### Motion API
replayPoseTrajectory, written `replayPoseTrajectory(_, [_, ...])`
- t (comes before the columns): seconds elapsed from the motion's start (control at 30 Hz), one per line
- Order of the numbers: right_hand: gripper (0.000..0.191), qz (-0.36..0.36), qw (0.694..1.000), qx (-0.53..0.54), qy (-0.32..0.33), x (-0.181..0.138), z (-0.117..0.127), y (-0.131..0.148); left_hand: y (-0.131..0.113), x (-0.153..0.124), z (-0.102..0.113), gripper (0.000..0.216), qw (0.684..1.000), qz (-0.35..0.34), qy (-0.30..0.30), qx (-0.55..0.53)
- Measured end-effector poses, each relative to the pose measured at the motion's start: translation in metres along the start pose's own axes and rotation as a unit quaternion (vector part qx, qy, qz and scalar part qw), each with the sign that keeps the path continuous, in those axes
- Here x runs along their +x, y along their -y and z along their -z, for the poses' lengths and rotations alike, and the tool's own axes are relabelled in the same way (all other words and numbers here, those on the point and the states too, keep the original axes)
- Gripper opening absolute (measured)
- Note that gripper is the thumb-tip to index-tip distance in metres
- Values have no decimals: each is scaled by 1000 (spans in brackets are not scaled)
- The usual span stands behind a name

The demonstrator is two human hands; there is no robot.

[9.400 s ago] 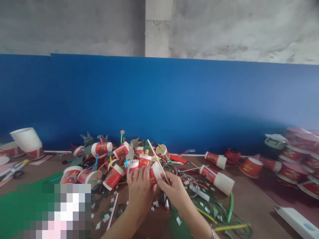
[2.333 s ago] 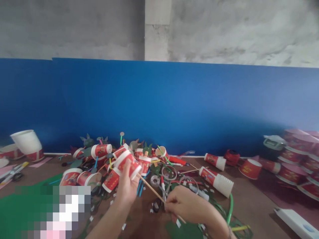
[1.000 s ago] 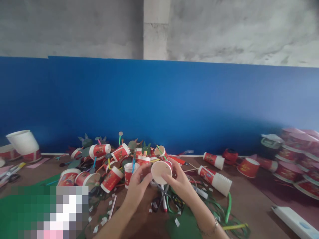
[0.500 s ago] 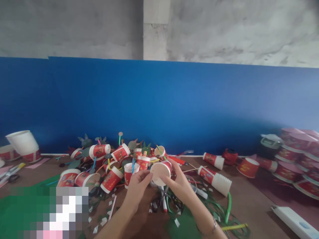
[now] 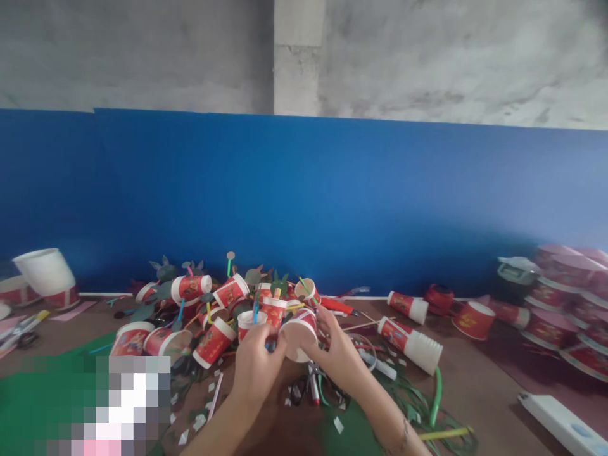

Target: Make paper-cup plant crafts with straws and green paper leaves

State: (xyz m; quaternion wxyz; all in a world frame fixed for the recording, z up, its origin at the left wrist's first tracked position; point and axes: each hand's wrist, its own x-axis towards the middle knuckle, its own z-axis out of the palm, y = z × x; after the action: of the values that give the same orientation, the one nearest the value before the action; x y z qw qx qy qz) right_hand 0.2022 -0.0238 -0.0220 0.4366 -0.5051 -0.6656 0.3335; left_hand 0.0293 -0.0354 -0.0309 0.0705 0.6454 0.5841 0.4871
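Both my hands hold one red-and-white paper cup [image 5: 299,334] just above the table, its white base tipped toward me. My left hand [image 5: 254,364] grips its left side with fingers curled. My right hand [image 5: 335,351] wraps round its right side and top. Behind the cup lies a heap of like paper cups [image 5: 213,310] with coloured straws and green paper leaves stuck in them. Below my hands lie black scissors [image 5: 299,387] and a red-tipped marker [image 5: 312,386].
Stacked cups [image 5: 412,345] lie on their sides to the right, with more red bowls [image 5: 570,304] at the far right. Green paper [image 5: 52,380], white scraps and a green straw [image 5: 436,396] litter the brown table. A white bucket [image 5: 45,269] stands at far left. A blue wall panel runs behind.
The cup has tipped lower and shifted slightly left in my hands since a second ago. Earlier a wooden stick was in my right hand; it is no longer seen.
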Motion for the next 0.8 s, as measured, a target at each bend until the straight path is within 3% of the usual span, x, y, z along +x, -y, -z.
replayPoseTrajectory(0.07, [69,-29,998,-50,-11,-2,0,6,4,1,1,17,996,-53,-40,66])
replayPoseTrajectory(0.23, [23,-45,982,-179,-26,-7,3,26,4,2,6,17,974,-135,-97,151])
replayPoseTrajectory(0.47, [23,-37,970,-237,-28,-7,-3,21,-2,-1,8,17,963,-182,-130,152])
replayPoseTrajectory(0.8, [22,-23,926,-375,-45,-7,-1,17,-4,-8,3,14,964,-203,-128,113])
